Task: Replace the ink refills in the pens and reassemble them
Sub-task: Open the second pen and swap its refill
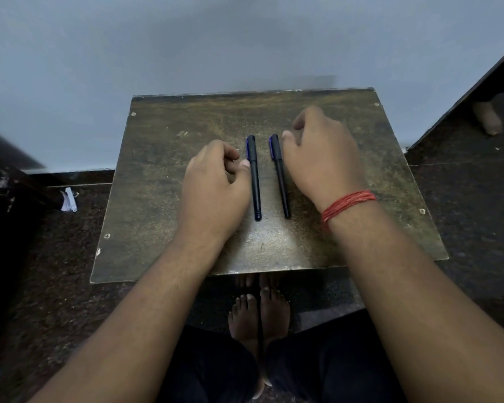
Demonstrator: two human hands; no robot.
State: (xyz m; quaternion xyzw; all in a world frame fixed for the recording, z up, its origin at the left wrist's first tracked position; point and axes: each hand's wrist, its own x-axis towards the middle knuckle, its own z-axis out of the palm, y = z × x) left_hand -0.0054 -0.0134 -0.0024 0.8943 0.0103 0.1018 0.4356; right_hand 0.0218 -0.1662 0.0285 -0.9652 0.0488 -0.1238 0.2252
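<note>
Two black capped pens with blue clips lie side by side, lengthwise, in the middle of a small worn brown table. The left pen has my left hand resting just beside it, fingers loosely curled, thumb tip touching or nearly touching the barrel. The right pen lies next to my right hand, which rests on the table with curled fingers and holds nothing. A red thread band circles my right wrist.
The table's far edge sits against a pale grey wall. My bare feet show below the near edge on a dark speckled floor. A crumpled white scrap lies on the floor at left. Dark furniture stands at both sides.
</note>
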